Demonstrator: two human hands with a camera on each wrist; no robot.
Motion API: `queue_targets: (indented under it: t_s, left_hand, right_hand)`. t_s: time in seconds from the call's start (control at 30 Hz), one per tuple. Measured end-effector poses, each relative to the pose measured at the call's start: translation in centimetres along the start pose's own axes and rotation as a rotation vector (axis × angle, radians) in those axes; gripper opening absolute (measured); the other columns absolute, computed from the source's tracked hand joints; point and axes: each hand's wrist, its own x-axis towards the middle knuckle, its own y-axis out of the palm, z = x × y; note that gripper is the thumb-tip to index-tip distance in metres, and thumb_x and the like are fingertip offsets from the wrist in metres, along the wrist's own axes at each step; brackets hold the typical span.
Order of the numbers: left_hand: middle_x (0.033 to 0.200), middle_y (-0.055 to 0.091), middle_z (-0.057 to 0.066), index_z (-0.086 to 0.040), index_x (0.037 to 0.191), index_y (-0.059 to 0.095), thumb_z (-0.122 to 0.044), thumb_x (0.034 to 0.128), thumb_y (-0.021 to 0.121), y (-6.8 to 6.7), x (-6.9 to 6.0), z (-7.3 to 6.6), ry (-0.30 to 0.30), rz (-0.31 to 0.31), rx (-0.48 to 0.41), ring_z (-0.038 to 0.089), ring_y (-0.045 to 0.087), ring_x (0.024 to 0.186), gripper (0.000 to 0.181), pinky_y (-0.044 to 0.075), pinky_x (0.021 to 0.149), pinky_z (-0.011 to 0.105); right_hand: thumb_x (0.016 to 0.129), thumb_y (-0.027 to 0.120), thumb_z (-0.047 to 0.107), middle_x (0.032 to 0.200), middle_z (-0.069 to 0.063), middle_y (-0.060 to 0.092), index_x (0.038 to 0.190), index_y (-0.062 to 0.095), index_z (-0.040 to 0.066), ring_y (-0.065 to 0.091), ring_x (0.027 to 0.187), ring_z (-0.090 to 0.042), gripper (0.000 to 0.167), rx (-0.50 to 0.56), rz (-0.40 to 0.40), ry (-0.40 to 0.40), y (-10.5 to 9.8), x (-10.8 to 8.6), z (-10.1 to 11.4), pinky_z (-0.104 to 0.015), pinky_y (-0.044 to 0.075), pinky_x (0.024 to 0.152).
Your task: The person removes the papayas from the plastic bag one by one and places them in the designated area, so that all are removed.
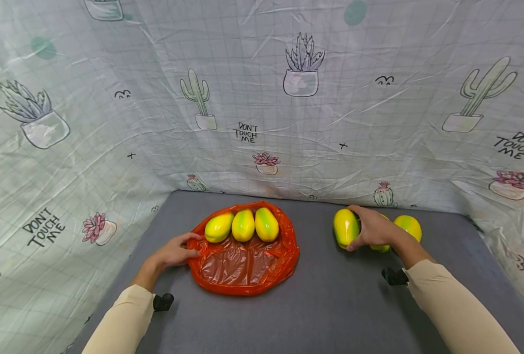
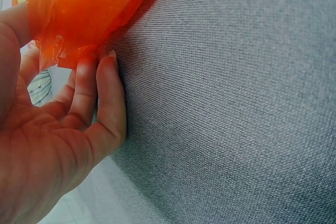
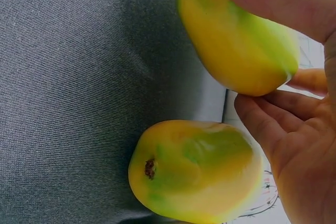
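The left sleeve and right sleeve are long, plain cream. The left camera and right camera are small, black and stubby. The left hand and right hand are bare.

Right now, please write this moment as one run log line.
left hand: holds edge of red bag | right hand: grips one yellow-green fruit | in bag: three fruits | on table: two fruits
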Motion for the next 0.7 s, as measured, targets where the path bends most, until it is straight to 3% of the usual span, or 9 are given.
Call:
queue_targets:
  t_s: [0.7]
  left_hand:
    - [0.114, 0.061, 0.016, -0.002, 0.142, 0.054, -0.012, 0.0937, 0.074, 0.02, 0.16, 0.2, -0.017, 0.001, -0.012, 0.013, 0.061, 0.072, 0.053, 0.053, 0.064, 0.028]
  right_hand:
    - [0.069, 0.096, 0.039, 0.15, -0.034, 0.046, 0.153, 0.031, -0.012, 0.052, 0.128, -0.046, 0.118, -0.031, 0.048, -0.027, 0.47, 0.67, -0.01, -0.065, 0.041, 0.11]
